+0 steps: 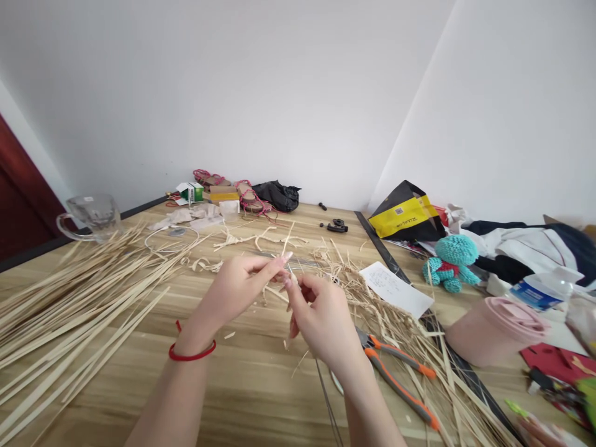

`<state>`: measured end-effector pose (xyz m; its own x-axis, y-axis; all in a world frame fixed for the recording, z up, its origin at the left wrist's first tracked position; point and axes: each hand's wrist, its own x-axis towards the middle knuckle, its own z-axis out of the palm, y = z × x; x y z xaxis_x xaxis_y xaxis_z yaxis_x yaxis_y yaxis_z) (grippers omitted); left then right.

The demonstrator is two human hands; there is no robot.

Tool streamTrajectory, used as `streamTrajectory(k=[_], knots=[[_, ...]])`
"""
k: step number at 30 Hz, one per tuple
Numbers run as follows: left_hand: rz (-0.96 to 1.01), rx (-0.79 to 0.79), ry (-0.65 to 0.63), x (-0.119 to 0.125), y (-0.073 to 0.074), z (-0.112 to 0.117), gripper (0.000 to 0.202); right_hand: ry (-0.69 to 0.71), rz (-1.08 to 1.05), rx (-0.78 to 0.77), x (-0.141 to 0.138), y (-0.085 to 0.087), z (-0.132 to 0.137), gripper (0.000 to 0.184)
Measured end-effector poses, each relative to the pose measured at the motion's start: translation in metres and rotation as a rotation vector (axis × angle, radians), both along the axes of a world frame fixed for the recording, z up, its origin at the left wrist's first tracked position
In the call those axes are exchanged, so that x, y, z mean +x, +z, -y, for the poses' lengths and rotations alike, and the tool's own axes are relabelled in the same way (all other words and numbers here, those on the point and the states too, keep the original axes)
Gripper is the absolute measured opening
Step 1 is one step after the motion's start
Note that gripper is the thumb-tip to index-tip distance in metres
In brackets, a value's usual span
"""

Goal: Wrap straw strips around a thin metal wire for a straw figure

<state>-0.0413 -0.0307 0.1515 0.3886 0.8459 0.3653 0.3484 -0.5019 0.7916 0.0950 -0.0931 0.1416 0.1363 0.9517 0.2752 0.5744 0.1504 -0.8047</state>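
My left hand [242, 282] is closed in a pinch, thumb and index finger on a pale straw strip [288, 237] that sticks up past the fingertips. Close against it, my right hand [321, 313] is also closed, its thumb and index finger pinching the same small spot. A short grey wire end [289, 268] shows between the two hands. The fingers hide most of the work between them. Thin grey wires [327, 397] trail from below my right hand toward the front edge. Pliers [395, 366] with orange and grey handles lie right of my right wrist.
Long straw strips [93, 285] spread over the left of the wooden table [251, 403]. Tangled straw pieces [386, 316] lie at right, beside a written paper [395, 288]. A glass mug [95, 217] stands back left; a turquoise crocheted toy [455, 253] and pink roll [488, 332] are at right.
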Motion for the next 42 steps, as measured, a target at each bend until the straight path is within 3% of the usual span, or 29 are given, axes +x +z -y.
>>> streamTrajectory(k=[4, 10, 19, 25, 29, 35, 42], knots=[[-0.068, 0.060, -0.025, 0.000, 0.002, 0.002, 0.036, 0.045, -0.159, -0.087, 0.003, 0.001, -0.001, 0.025], [-0.154, 0.136, 0.042, 0.000, 0.003, 0.004, 0.036, 0.015, -0.272, -0.062, 0.004, -0.004, -0.003, 0.019], [-0.003, -0.034, 0.111, 0.002, 0.003, 0.005, 0.033, 0.045, -0.291, 0.048, 0.001, -0.006, -0.006, 0.019], [-0.115, -0.001, 0.115, -0.004, 0.003, 0.003, 0.036, -0.015, -0.376, 0.082, 0.000, -0.002, -0.005, 0.017], [-0.203, 0.063, 0.043, -0.011, 0.003, 0.002, 0.040, -0.079, -0.330, 0.135, 0.001, -0.003, -0.006, 0.016], [-0.195, -0.028, -0.110, -0.028, 0.010, 0.005, 0.025, -0.150, -0.250, 0.169, 0.003, -0.007, -0.008, 0.018], [0.136, 0.102, -0.269, -0.038, 0.013, 0.007, 0.028, -0.152, -0.243, 0.191, 0.000, -0.010, -0.010, 0.019]])
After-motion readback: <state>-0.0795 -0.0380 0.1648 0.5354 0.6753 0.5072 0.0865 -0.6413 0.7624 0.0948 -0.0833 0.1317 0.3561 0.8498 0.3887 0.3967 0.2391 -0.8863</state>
